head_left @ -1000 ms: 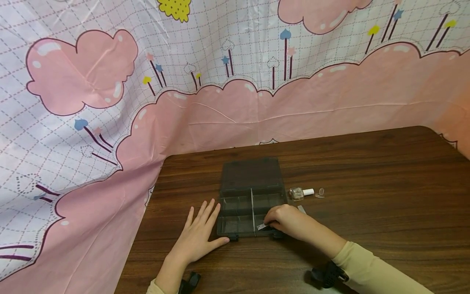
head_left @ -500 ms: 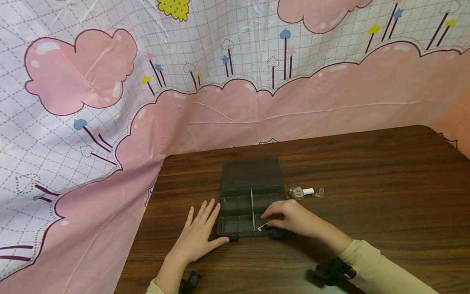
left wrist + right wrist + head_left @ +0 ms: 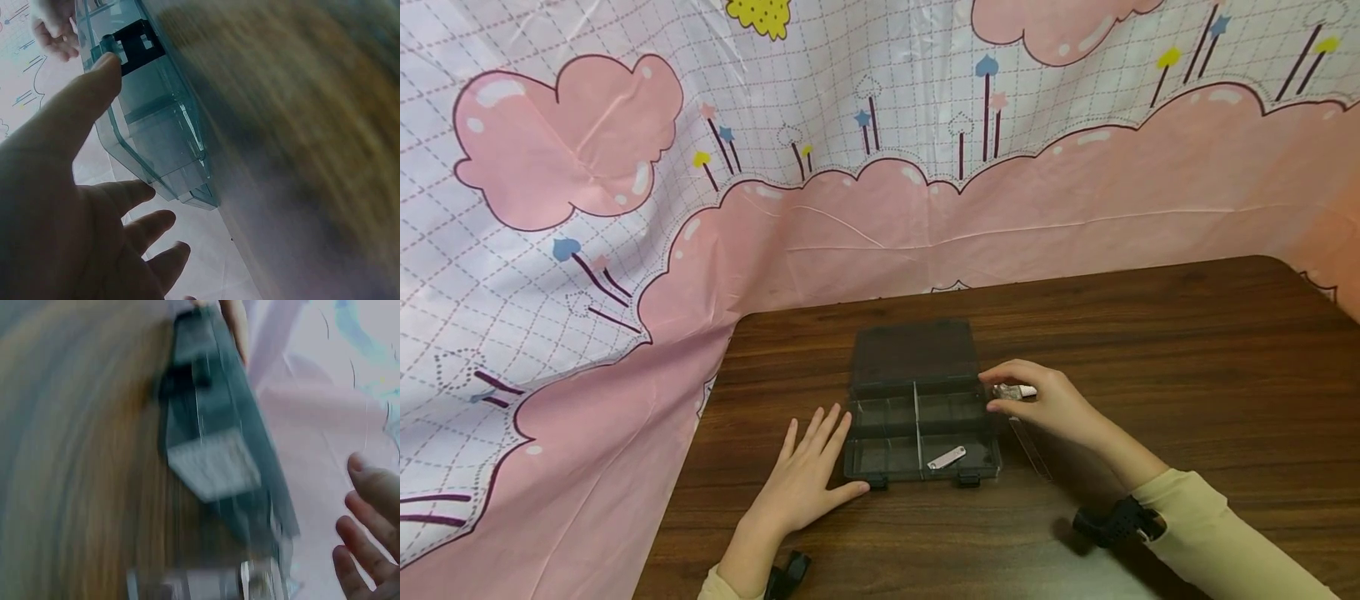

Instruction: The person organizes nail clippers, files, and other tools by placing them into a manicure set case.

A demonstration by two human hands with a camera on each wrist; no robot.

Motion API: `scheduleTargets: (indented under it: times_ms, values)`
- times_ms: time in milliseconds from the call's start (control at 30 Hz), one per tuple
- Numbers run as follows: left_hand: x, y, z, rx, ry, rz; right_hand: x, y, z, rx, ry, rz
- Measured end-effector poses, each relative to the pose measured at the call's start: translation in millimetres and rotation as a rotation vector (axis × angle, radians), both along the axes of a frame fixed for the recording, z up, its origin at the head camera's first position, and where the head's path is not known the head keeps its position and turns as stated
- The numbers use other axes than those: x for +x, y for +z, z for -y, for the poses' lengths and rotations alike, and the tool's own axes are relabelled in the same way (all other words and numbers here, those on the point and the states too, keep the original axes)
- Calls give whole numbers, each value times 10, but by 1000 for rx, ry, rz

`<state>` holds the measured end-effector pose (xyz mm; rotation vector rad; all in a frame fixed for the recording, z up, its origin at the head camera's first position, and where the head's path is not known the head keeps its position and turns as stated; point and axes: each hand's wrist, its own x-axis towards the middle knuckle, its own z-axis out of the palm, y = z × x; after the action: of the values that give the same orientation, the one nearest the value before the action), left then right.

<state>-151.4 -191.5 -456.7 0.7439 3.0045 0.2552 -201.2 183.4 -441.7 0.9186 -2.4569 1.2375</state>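
Note:
An open, dark see-through compartment box (image 3: 886, 457) lies on the table, its lid (image 3: 913, 354) folded back. My left hand (image 3: 801, 483) rests at its left side with fingers spread; in the left wrist view the thumb touches the box's black latch (image 3: 142, 45). A small flat pale bar with a hole at one end, like a nail clipper (image 3: 947, 457), lies in the front right compartment. My right hand (image 3: 1048, 404) hovers at the box's right edge, thumb and fingers apart over a small glass nail polish bottle (image 3: 1006, 392) with a white cap. The hand partly covers the bottle.
A thin clear flat strip or case (image 3: 1030, 448) lies right of the box. The brown wooden table (image 3: 1210, 358) extends to the right. Behind it hangs a pink and white patterned cloth (image 3: 865, 212). Each wrist wears a black camera (image 3: 1120, 521).
My right hand has let go of the pale bar, leaving it in the front right compartment. It has moved up and right to the nail polish bottle. The left hand has stayed put.

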Motion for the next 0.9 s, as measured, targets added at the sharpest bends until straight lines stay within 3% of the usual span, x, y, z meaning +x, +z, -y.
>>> scheduleTargets:
  times_ms: [100, 533, 900]
  values:
    - [-4, 9, -2, 7, -2, 3, -74, -53, -125, 60, -47, 13]
    - [-15, -4, 3, 3, -3, 4, -295, -303, -326, 158, -35, 180]
    - [-5, -10, 5, 2, 3, 6, -336, -396, -317, 185, -42, 172]
